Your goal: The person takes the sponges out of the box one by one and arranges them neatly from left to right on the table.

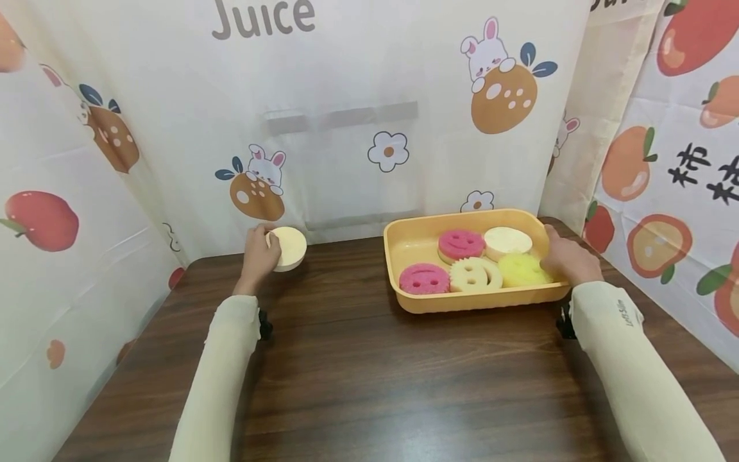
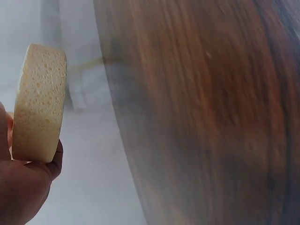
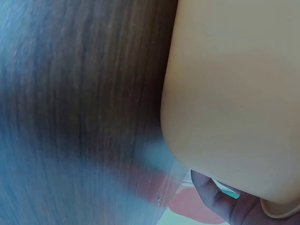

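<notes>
The left hand (image 1: 260,253) pinches a plain cream sponge (image 1: 291,249) between thumb and fingers, well to the left of the orange tray (image 1: 485,301). This sponge lies on the side of that hand facing the tray and is apart from it; being round, it has no long axis on its face. The tray's own long axis runs roughly left to right between the hands. The right hand (image 1: 571,256) is the nearer one, gripping the tray's right end, its fingers against the outer wall in the right wrist view.

Inside the tray, a yellow sponge (image 1: 522,269) is at front right, a cream smiley sponge (image 1: 479,274) at front middle and a pink sponge (image 1: 424,277) at front left. Along the tray's back are a second pink sponge (image 1: 460,247) and, right of it, another cream sponge (image 1: 508,240). The brown tabletop (image 1: 404,359) extends in front of the tray; printed cloth (image 1: 346,83) hangs behind it.
</notes>
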`<state>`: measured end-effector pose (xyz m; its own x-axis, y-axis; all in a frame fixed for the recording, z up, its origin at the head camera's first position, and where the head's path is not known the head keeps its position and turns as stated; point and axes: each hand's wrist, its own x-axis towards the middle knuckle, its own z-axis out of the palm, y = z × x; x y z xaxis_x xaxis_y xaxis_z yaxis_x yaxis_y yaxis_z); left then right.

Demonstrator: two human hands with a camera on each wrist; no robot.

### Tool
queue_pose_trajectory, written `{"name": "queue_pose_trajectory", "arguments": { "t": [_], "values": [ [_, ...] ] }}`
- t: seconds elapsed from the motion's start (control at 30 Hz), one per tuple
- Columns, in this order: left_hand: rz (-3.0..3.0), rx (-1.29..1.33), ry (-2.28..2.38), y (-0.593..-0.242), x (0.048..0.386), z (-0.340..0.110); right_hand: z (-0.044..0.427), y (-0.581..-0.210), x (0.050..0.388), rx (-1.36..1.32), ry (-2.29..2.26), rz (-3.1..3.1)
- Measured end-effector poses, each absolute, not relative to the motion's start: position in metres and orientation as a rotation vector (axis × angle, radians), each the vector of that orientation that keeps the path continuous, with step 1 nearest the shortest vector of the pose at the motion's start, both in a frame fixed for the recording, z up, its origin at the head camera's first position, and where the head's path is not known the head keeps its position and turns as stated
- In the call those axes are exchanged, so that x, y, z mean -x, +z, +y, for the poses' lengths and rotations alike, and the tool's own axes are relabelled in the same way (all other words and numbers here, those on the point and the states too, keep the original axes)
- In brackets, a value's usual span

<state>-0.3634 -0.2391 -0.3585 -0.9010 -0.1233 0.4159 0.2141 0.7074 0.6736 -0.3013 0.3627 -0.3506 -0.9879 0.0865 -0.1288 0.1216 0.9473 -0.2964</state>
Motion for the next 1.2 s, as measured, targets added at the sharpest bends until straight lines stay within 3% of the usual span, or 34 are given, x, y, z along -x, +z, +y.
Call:
{"name": "queue_pose_trajectory", "arguments": {
  "t": [1.2],
  "values": [
    [-2.719,-0.124,-1.005,-0.380,0.350,-0.296,0.362,-0.352,0.301,-0.172,-0.472,3.001]
  ]
}}
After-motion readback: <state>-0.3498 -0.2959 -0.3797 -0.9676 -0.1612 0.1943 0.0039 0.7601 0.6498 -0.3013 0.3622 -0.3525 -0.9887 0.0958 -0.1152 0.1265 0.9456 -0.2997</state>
